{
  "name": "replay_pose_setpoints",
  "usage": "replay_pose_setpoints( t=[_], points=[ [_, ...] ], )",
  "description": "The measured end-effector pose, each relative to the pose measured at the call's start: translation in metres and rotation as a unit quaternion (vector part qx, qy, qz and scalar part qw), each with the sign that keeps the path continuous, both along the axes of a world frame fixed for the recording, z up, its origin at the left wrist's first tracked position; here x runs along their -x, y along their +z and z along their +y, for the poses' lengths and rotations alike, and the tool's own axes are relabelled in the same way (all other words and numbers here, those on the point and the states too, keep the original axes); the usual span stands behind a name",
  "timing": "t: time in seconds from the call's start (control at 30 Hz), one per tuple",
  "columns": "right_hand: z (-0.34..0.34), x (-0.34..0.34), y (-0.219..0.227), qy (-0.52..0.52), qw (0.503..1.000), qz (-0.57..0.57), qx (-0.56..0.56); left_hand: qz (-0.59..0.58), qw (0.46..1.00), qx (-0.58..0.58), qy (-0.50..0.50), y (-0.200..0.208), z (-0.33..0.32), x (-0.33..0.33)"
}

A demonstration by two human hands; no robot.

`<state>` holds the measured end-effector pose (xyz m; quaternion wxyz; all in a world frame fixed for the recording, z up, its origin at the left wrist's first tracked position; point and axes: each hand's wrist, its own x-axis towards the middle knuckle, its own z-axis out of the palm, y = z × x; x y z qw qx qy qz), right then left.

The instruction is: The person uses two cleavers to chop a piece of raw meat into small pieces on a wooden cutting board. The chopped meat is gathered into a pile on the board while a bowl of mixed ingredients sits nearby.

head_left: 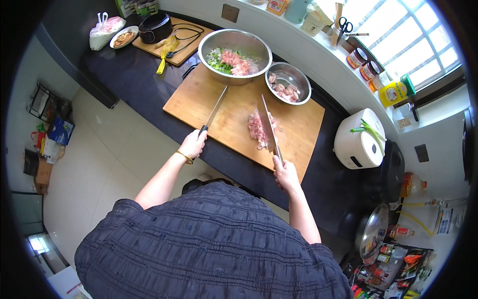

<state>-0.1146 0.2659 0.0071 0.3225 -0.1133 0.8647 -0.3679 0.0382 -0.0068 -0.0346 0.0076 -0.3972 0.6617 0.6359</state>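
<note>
My left hand (192, 144) is closed round the black handle of a long, narrow kitchen knife (217, 108), its blade pointing up toward the big bowl. In my right hand (286, 174) is the handle of a broad cleaver (267, 124), whose blade stands edge-down in the chopped raw meat (256, 130). The meat lies in a pile on the wooden cutting board (199, 102). Beyond the knife, a large steel bowl (208, 37) holds minced meat and chopped green and white vegetables. Right of it, a smaller steel bowl (304, 74) contains chunks of raw meat.
A white rice cooker (348, 139) with green onions on its lid stands right of the board. A second board (186, 55) at the far left carries a black pot (155, 28) and a cord. Jars (356, 59) and scissors (344, 25) line the windowsill.
</note>
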Motion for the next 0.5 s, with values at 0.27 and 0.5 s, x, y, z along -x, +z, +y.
replay_pose_setpoints(
  t=[0.27,0.5],
  points=[
    [-0.017,-0.005,-0.021,0.048,0.996,0.060,-0.047,-0.003,1.000,-0.015,0.003,0.003,-0.001,-0.002],
    [-0.002,-0.005,-0.064,0.039,0.993,0.108,0.023,0.026,0.996,-0.083,0.024,0.006,-0.002,0.003]
  ],
)
